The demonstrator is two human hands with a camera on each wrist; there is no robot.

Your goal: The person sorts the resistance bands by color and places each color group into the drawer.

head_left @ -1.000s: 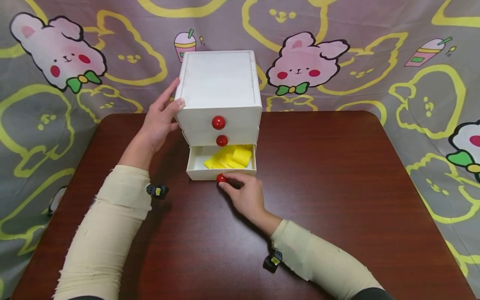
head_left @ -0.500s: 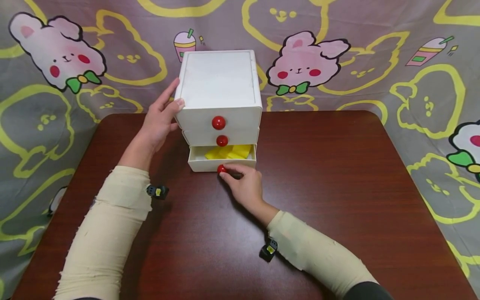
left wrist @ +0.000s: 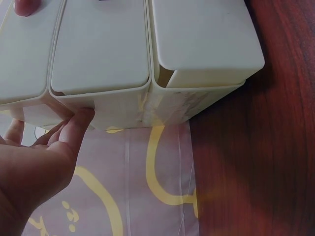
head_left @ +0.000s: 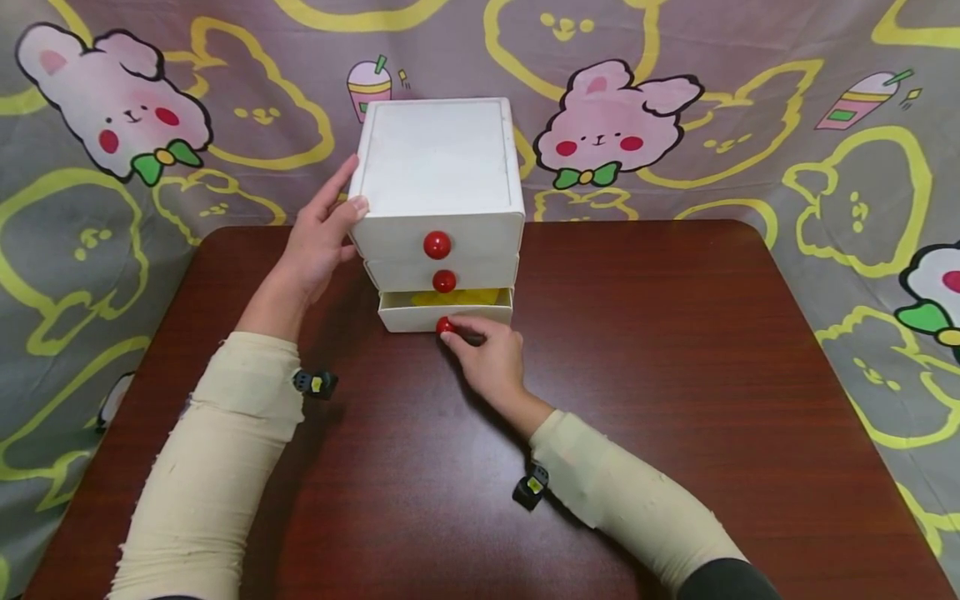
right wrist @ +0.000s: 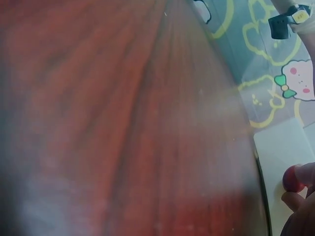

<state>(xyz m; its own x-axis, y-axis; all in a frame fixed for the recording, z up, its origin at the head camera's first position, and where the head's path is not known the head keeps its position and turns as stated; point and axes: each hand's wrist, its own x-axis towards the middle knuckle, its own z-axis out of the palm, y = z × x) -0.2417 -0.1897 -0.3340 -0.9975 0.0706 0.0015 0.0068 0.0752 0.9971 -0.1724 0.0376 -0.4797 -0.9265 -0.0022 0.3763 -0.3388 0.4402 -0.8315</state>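
A white three-drawer cabinet point(head_left: 442, 158) stands at the back of the table, a red ball knob on each drawer. The bottom drawer point(head_left: 408, 320) is partly out, and a strip of yellow pieces point(head_left: 457, 297) shows inside it, mostly hidden by the drawers above. My right hand point(head_left: 491, 358) pinches the bottom drawer's red knob point(head_left: 444, 325) between thumb and forefinger; the right wrist view shows the same knob point(right wrist: 292, 179). My left hand point(head_left: 315, 237) rests against the cabinet's left side, thumb near the top front corner. In the left wrist view, its fingers point(left wrist: 74, 128) touch the side wall.
The dark reddish-brown table point(head_left: 675, 375) extends in front of the cabinet and to both sides. Right behind hangs a grey-purple cloth point(head_left: 465, 50) with cartoon rabbits and yellow outlines. A small black camera point(head_left: 531, 487) sits on each sleeved wrist.
My right hand has pushed the bottom drawer back toward the cabinet, so less of the yellow pieces shows. My left hand has stayed in place on the cabinet's side.
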